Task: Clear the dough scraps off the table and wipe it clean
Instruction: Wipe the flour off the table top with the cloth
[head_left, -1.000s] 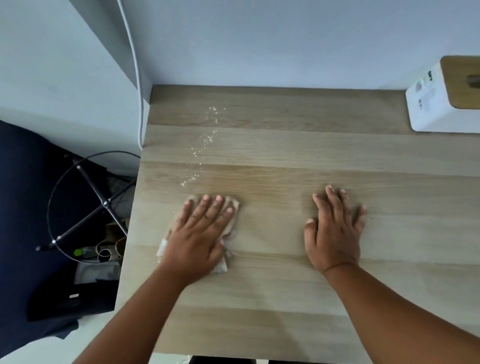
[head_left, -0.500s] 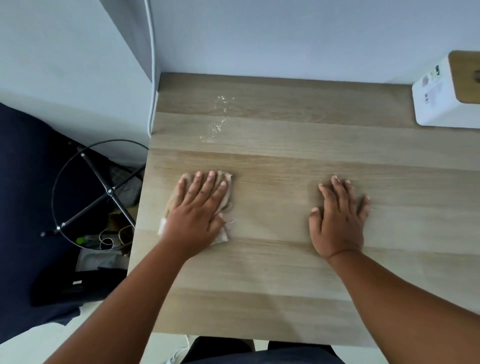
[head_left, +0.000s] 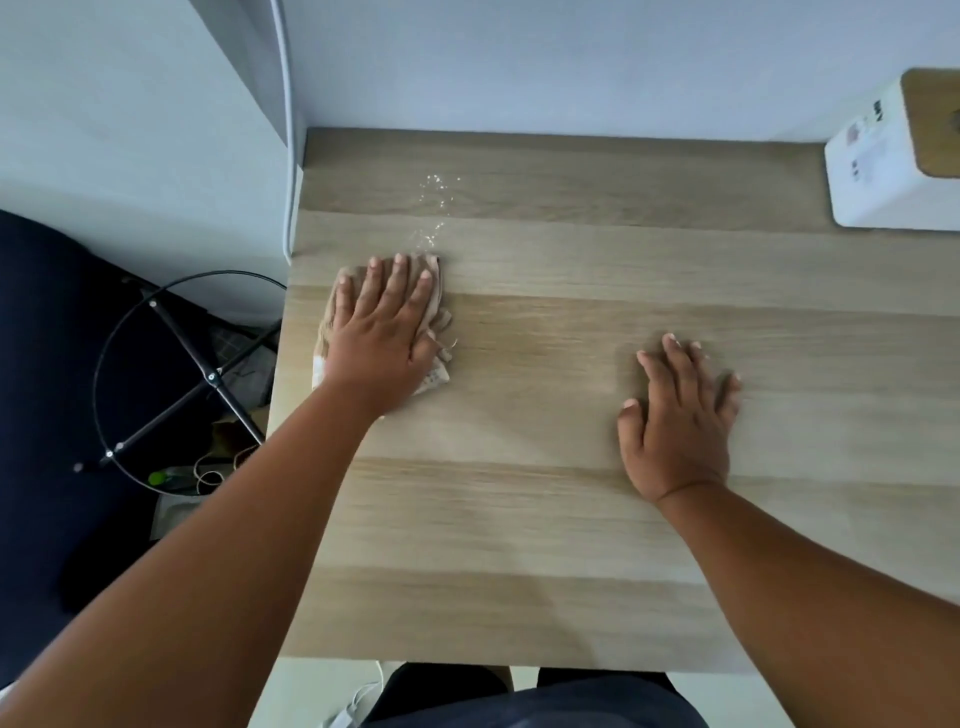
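Beige crumpled cloth (head_left: 435, 322) lies flat on the wood-grain surface (head_left: 519, 519) near its left edge, pinned under the left hand (head_left: 382, 338). That hand is released, fingers straight and spread, palm pressing down on the cloth, not gripping it; a judgement: flat pressure spreads the cloth for wiping. Fingertips reach to the cloth's far edge. Cloth's long axis runs near-to-far, leaning slightly right, following the forearm; its far edge faces the crumbs.

White dough scraps (head_left: 434, 208) form a thin scattered trail just beyond the cloth, running away toward the wall and the back of the surface; nearest specks sit just beside the cloth's far right corner. The trail's long axis is also near-to-far, so cloth and trail are roughly in line, likely set up for a forward push through it.

Right hand (head_left: 675, 415) rests flat on the bare surface, well apart from the cloth, fingers straight, grasping nothing; probably bracing the body while the other arm reaches.

White box (head_left: 883, 171) with a wood-coloured face stands at the far right corner, away from the scraps.
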